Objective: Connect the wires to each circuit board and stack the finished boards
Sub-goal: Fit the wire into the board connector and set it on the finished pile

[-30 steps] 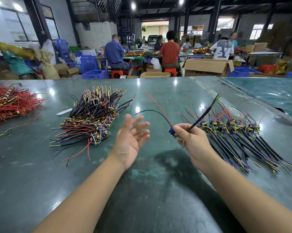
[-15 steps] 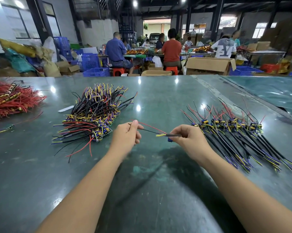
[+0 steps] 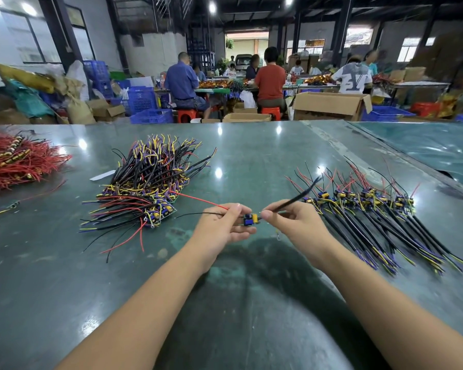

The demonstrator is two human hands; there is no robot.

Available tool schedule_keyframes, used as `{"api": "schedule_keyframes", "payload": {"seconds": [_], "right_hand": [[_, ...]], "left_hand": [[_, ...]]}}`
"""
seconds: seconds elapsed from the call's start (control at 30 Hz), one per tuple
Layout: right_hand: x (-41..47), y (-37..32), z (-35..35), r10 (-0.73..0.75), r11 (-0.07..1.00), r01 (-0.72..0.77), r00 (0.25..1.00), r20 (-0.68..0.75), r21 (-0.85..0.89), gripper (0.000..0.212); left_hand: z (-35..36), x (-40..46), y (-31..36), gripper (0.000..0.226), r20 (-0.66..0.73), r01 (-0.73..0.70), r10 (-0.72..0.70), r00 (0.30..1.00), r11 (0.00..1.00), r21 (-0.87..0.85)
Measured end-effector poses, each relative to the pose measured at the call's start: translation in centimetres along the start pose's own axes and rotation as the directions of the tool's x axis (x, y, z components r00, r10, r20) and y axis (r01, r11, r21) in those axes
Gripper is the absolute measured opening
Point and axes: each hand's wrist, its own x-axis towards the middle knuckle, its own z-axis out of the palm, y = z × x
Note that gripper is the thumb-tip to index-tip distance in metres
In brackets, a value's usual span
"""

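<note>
I hold one little board (image 3: 249, 219) up over the middle of the tabletop (image 3: 251, 156). My left hand (image 3: 222, 225) pinches it with its thin red and black wires. My right hand (image 3: 294, 222) pinches the thick black wire (image 3: 297, 197) at its other end. The big pile (image 3: 147, 188) toward the left edge looks done. The row of boards (image 3: 363, 206) toward the right edge looks left to do.

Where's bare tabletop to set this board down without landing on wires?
Free: the strip between the mixed wire heap and the row of boards, beyond the left hand and right hand; also the near table left of the forearms. Crowded: right side under the row, far left by the red wire pile.
</note>
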Motion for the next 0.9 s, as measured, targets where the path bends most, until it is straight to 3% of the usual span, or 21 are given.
{"api": "schedule_keyframes", "payload": {"seconds": [0.1, 0.17, 0.27, 0.43, 0.57, 0.8, 0.9], "right_hand": [[0.1, -0.1, 0.0, 0.006, 0.990, 0.001, 0.999, -0.044, 0.141, 0.010], [0.1, -0.2, -0.1, 0.042, 0.962, -0.039, 0.999, -0.006, 0.271, 0.007], [0.0, -0.4, -0.3, 0.110, 0.889, -0.141, 0.989, 0.097, 0.435, 0.007], [0.3, -0.6, -0.6, 0.130, 0.904, -0.133, 0.991, 0.035, 0.407, 0.014], [0.5, -0.8, -0.7, 0.103, 0.953, -0.096, 0.995, -0.012, 0.286, 0.011], [0.3, -0.9, -0.1, 0.154, 0.802, -0.167, 0.985, 0.073, 0.574, 0.006], [0.2, -1.1, 0.1, 0.155, 0.816, -0.131, 0.988, 0.006, 0.562, 0.004]], "left_hand": [[0.2, 0.1, 0.1, 0.016, -0.027, -0.031, 0.030, 0.999, 0.998, -0.061], [0.3, -0.1, 0.1, 0.005, -0.030, -0.048, 0.046, 0.998, 0.996, -0.078], [0.1, 0.0, 0.2, 0.011, -0.047, -0.066, 0.061, 0.997, 0.993, -0.100], [0.0, 0.0, 0.9, 0.011, 0.037, -0.079, 0.094, 0.995, 0.949, -0.307], [0.3, -0.1, 0.7, 0.010, 0.037, -0.044, 0.067, 0.997, 0.897, -0.440], [0.4, -0.3, 0.5, 0.027, 0.054, 0.012, 0.004, 0.999, 0.956, -0.293], [0.8, -0.5, 0.2, 0.012, 0.112, -0.014, 0.040, 0.993, 0.974, -0.225]]}}
